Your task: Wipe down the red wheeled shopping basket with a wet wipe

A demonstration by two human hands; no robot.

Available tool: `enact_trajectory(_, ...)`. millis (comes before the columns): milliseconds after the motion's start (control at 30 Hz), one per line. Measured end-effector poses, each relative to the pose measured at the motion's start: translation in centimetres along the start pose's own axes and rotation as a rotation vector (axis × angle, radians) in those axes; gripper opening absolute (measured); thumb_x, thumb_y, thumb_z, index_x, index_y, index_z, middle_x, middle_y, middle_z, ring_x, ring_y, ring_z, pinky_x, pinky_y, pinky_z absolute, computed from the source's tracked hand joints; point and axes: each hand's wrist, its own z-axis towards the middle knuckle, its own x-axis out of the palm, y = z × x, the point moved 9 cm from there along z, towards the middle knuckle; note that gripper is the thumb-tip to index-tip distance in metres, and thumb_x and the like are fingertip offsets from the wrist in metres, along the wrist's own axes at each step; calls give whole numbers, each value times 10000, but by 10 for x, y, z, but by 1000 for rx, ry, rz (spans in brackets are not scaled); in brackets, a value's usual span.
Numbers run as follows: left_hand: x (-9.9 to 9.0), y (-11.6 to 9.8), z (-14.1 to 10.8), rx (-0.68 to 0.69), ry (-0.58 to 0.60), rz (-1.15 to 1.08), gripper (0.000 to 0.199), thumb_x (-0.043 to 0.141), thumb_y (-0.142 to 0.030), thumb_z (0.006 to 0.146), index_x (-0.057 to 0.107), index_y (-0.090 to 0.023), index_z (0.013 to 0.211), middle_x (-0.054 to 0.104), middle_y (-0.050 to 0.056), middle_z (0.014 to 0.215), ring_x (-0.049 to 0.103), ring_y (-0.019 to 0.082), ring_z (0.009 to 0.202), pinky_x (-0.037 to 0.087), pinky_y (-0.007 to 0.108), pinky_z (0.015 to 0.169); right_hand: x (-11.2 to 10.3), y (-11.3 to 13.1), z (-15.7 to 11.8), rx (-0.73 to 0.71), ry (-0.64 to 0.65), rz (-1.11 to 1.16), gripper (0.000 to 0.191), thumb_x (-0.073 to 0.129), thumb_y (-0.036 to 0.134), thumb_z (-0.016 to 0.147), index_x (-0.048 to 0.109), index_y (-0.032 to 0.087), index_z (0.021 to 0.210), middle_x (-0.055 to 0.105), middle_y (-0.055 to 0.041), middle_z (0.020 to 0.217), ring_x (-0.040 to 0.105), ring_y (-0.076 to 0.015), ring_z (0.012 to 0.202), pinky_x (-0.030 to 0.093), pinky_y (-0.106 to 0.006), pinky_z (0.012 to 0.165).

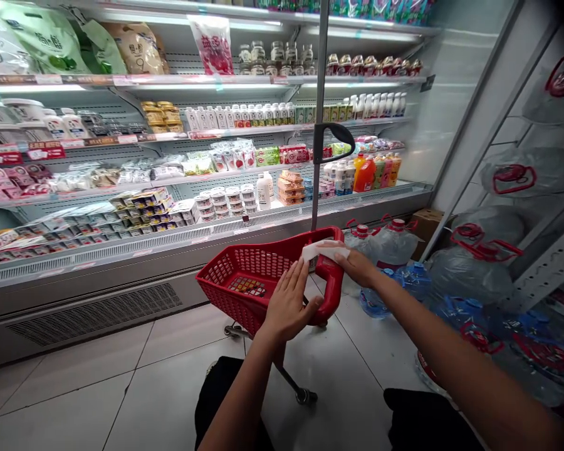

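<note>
A red plastic shopping cart (244,275) with a perforated basket and a thick curved red handle (333,282) stands on wheels in front of me. My right hand (352,262) presses a white wipe (324,250) against the top of the handle, near its far corner. My left hand (289,300) lies flat at the near rim of the basket, fingers stretched toward the wipe and thumb apart. It holds nothing. Whether its palm touches the rim is hidden.
An open refrigerated display (207,172) full of dairy cups, bottles and bags runs behind the cart. A vertical glass-door edge with a black handle (333,143) rises just beyond it. Large water jugs (474,250) crowd the right side. Grey tiles (178,369) cover the floor.
</note>
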Motion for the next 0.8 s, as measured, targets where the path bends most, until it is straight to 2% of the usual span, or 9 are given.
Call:
enact_trajectory(100, 1, -6, 5, 28, -24, -6, 772, 262, -658, 1054, -32, -301, 1672, 75, 5, 1746, 71, 220, 1613, 128, 470, 1320, -5, -19, 11, 63, -37, -32, 512, 272, 449, 1064, 601, 345, 1443, 622, 24, 1461, 560, -283, 1374, 412, -527, 1214)
enact_trajectory(233, 3, -3, 5, 34, -30, -11, 764, 250, -655, 1056, -35, -304, 1671, 78, 1, 1746, 81, 218, 1612, 132, 471, 1319, -7, -19, 5, 77, -77, -64, 498, 275, 424, 1062, 602, 368, 1433, 605, 51, 1477, 568, -272, 1367, 440, -492, 1196)
enact_trajectory(367, -6, 6, 0, 77, -47, 0, 721, 200, -630, 1067, -26, -309, 1672, 106, -4, 1745, 100, 222, 1610, 142, 460, 1317, -5, -3, -14, 59, -95, -50, 511, 270, 408, 1066, 566, 319, 1473, 560, 10, 1528, 512, -263, 1423, 420, -499, 1209)
enact_trajectory(500, -15, 16, 1, 153, -44, -19, 663, 98, -584, 1076, 3, -314, 1674, 112, -20, 1743, 124, 209, 1606, 170, 432, 1312, -3, 28, -38, 26, -123, 4, 505, 303, 388, 1070, 473, 347, 1543, 530, 8, 1558, 448, -254, 1473, 349, -545, 1250)
enact_trajectory(600, -16, 19, 8, 183, -27, -39, 652, 52, -571, 1075, 42, -315, 1675, 127, -21, 1742, 129, 189, 1604, 161, 428, 1314, 1, 61, -51, -60, -57, 4, 514, 319, 327, 1068, 437, 362, 1567, 497, 19, 1586, 400, -241, 1507, 248, -557, 1295)
enact_trajectory(667, -15, 17, 13, 176, -22, -29, 649, 70, -575, 1079, 49, -317, 1674, 129, -19, 1741, 118, 181, 1605, 150, 439, 1316, 5, 75, -53, -101, 9, 8, 515, 324, 308, 1068, 439, 365, 1566, 481, 26, 1597, 384, -229, 1516, 244, -534, 1301)
enact_trajectory(733, -12, 10, 17, 157, -24, 0, 683, 177, -617, 1074, 43, -317, 1673, 122, -9, 1741, 105, 194, 1607, 156, 457, 1315, 6, 74, -49, -105, 45, 19, 502, 328, 326, 1072, 458, 369, 1555, 472, 31, 1604, 383, -222, 1516, 299, -502, 1285)
enact_trajectory(800, -9, 3, 19, 127, -30, 20, 745, 307, -649, 1054, 58, -317, 1673, 130, 4, 1738, 109, 215, 1606, 184, 465, 1311, 2, 59, -41, -78, 27, 24, 495, 326, 357, 1074, 469, 365, 1548, 479, 26, 1599, 407, -222, 1502, 349, -489, 1261)
